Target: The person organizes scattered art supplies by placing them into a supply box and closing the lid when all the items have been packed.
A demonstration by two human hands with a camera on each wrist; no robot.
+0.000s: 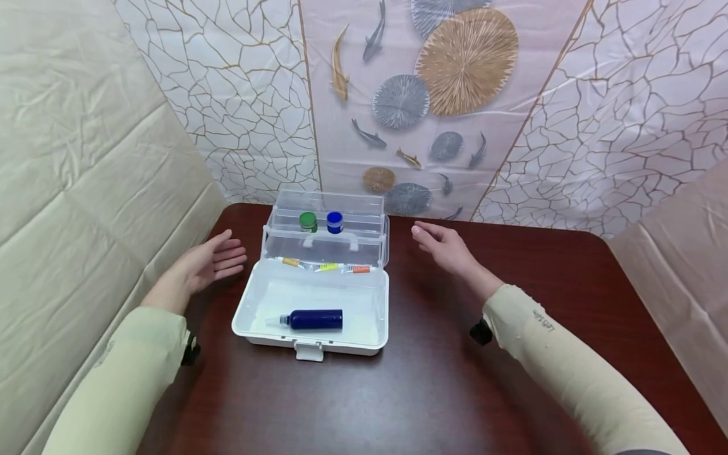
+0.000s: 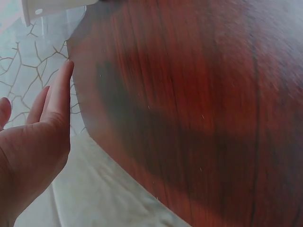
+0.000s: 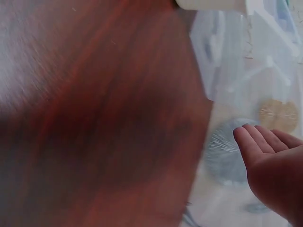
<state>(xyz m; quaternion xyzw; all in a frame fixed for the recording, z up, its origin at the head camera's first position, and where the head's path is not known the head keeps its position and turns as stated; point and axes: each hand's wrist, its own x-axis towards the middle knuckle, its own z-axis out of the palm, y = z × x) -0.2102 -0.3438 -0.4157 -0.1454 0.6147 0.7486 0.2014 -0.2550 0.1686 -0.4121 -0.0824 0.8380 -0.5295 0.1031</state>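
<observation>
A white box point(image 1: 257, 331) with clear fold-out trays stands open on the table. In its base lies a dark blue bottle point(image 1: 315, 319) with a pointed clear nozzle. The upper tray holds a green-lidded jar point(image 1: 308, 222) and a blue jar point(image 1: 334, 222). Below them, the lower tray carries an ochre tube point(image 1: 291, 261), a yellow tube point(image 1: 327, 266) and an orange tube point(image 1: 357, 269). My left hand point(image 1: 212, 262) hovers left of the box, fingers extended, holding nothing. To the right of the box, apart from it, my right hand point(image 1: 446, 245) is raised with fingers fairly straight and nothing held.
The dark red-brown table point(image 1: 455, 392) extends in front and to the right. Patterned cloth point(image 1: 466, 63) hangs behind it, and a beige cloth wall point(image 1: 102, 158) closes the left side. A white latch point(image 1: 309, 351) juts from the box front.
</observation>
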